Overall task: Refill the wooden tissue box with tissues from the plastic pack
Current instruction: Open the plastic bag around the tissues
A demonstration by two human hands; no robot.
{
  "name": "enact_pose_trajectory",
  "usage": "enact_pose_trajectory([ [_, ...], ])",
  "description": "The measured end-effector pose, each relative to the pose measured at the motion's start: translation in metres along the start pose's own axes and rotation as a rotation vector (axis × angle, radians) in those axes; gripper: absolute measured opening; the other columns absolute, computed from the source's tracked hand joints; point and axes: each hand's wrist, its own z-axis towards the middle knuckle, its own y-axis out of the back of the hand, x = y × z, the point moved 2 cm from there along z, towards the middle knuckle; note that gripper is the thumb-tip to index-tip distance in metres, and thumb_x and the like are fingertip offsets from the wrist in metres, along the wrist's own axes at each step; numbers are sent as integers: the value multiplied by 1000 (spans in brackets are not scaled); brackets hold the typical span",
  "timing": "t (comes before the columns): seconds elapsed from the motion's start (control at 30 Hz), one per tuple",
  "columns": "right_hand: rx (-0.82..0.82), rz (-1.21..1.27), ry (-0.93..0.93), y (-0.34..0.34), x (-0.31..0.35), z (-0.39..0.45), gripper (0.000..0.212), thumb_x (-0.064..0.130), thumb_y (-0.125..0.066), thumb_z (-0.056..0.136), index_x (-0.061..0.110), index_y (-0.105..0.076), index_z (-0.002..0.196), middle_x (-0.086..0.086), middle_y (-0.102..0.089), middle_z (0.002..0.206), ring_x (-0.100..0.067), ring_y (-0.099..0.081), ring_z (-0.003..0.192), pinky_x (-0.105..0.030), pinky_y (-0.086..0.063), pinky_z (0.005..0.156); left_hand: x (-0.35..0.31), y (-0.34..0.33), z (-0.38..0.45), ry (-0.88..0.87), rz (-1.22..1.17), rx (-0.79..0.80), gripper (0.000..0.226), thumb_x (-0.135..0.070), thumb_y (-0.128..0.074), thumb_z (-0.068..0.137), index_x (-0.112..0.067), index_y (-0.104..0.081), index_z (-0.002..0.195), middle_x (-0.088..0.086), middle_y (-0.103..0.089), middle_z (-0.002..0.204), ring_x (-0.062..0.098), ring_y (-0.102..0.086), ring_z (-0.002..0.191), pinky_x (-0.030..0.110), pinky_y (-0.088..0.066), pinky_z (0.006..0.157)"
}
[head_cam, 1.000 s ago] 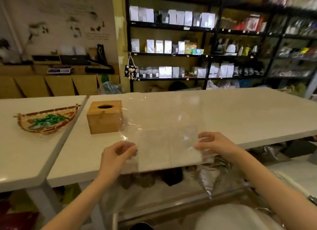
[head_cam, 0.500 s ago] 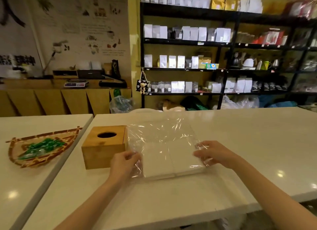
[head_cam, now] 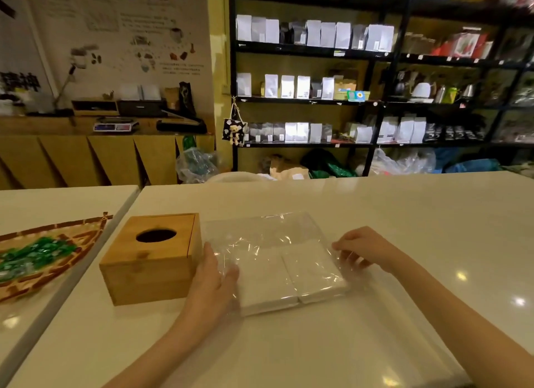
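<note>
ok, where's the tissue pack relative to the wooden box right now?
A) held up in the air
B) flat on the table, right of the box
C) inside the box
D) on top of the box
B: the plastic pack lies flat on the white table, just right of the wooden tissue box, with a hand at each side.

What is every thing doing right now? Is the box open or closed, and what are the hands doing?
wooden tissue box: lid closed, upright on the table, no tissue showing in its oval hole.
plastic pack: lying flat on the white table, white tissues still inside.
left hand: holds the pack's left edge.
right hand: pinches the pack's right edge.
woven basket: on the next table, holding green wrapped pieces.
</note>
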Motion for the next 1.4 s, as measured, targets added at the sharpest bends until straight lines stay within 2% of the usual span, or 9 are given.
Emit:
enact_pose_trajectory([
  [0.07,-64,44,1,2,-3,2,13,17,-65,80,5,-68,79,-7,-64,67,-15,-55,52,-22,-43,49,-6,3,-2,-87,490,41,68,-41,-35,93,-16,1,145,0,13,154,18,9,143,31,0,112],
  [0.13,-105,111,-4,3,-5,1,9,14,-65,79,6,-68,80,-7,-64,67,-15,-55,53,-21,-42,50,-20,1,2,-167,753,130,67,-47,-27,93,-18,5,145,2,28,151,16,26,138,32,9,112],
  [0.23,-143,219,-20,0,-4,-2,6,12,-65,80,7,-67,78,-5,-61,63,-13,-53,50,-20,-39,47,-46,-15,25,-304,716,359,56,-46,-23,94,-23,-14,145,-4,12,156,11,14,142,32,4,115],
  [0.43,-202,275,-38,-13,-6,3,16,18,-70,77,10,-63,65,1,-46,47,-14,-38,41,-19,-28,39,-76,-70,97,-152,160,573,44,-42,-26,95,-20,-50,125,-6,-46,130,12,-38,121,24,-23,99],
  [0.63,-264,304,60,-11,-6,7,7,6,-69,76,9,-68,70,-2,-57,54,-6,-48,42,-10,-36,36,-63,-97,128,23,178,652,76,-60,-5,88,-15,-49,130,2,-42,144,21,-31,135,36,-10,113],
  [0.93,-316,376,216,-6,-7,-1,9,5,-71,73,13,-72,69,6,-68,57,-6,-58,52,-16,-46,52,-45,-99,134,152,26,715,87,-65,-2,85,-8,-52,127,2,-49,137,10,-46,117,19,-22,105],
  [1.13,-258,473,285,7,4,-12,6,7,-71,77,13,-73,78,3,-74,64,-8,-65,60,-21,-53,65,-42,-94,136,129,-28,744,82,-78,-12,76,-20,-69,89,3,-65,107,19,-57,103,24,-35,95],
  [1.3,-180,542,279,14,8,-18,7,6,-67,80,12,-71,82,1,-74,68,-9,-65,59,-19,-55,62,-53,-75,127,26,83,653,71,-65,-24,85,-13,-68,106,-3,-59,119,13,-48,114,30,-20,102],
  [1.4,-150,543,232,18,10,-20,13,4,-64,81,14,-70,86,-1,-73,67,-13,-63,60,-21,-55,61,-54,-54,115,-112,258,503,48,-50,-53,82,-7,-71,92,3,-65,97,18,-56,93,27,-37,84],
])
